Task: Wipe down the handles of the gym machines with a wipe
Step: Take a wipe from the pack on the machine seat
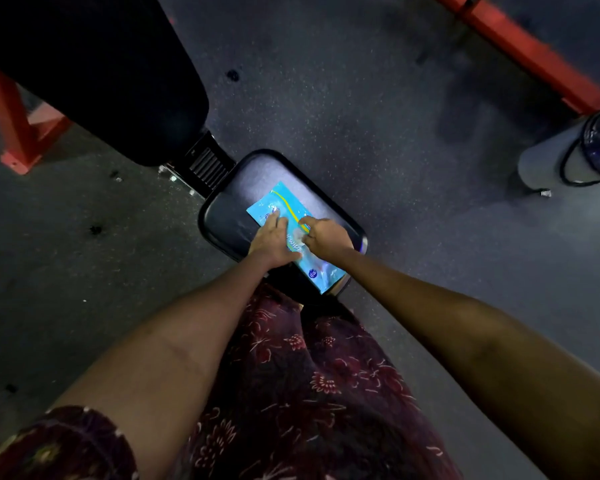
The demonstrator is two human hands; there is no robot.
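A light blue pack of wipes with a yellow stripe lies on the black padded bench seat. My left hand lies flat on the pack's left side, fingers stretched out and pressing it down. At the pack's middle, my right hand pinches something whitish with its fingertips, either a flap or a wipe; I cannot tell which. No machine handle shows in the view.
The bench's black backrest rises at the upper left. Red machine frames stand at the far left and upper right. A grey cylinder with a dark top stands on the speckled floor at right.
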